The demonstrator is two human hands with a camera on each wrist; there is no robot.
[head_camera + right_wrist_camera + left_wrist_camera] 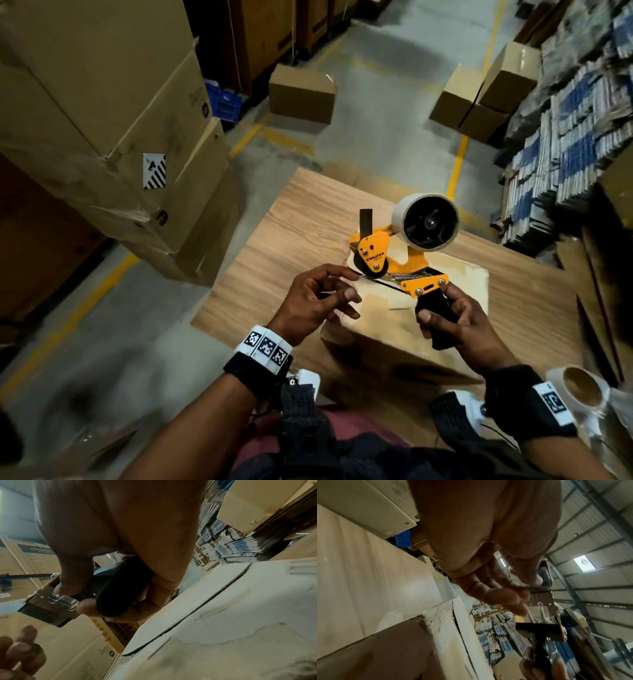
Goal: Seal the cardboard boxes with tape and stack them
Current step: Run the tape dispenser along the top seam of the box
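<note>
the right hand [455, 325] grips the tape dispenser [394, 253] handle above the cardboard box [383, 329] on the worktop [291, 222]; the left hand [318, 301] pinches the tape end. likely risks: the clear tape folding onto itself, or fingers catching the blade.

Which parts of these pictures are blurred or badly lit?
Head view: sharp on the tape gun, smeared at the edges and the floor lower left. Left wrist view: left hand soft, skylight glaring. Right wrist view: right hand dim and blurred, box grainy.
</note>
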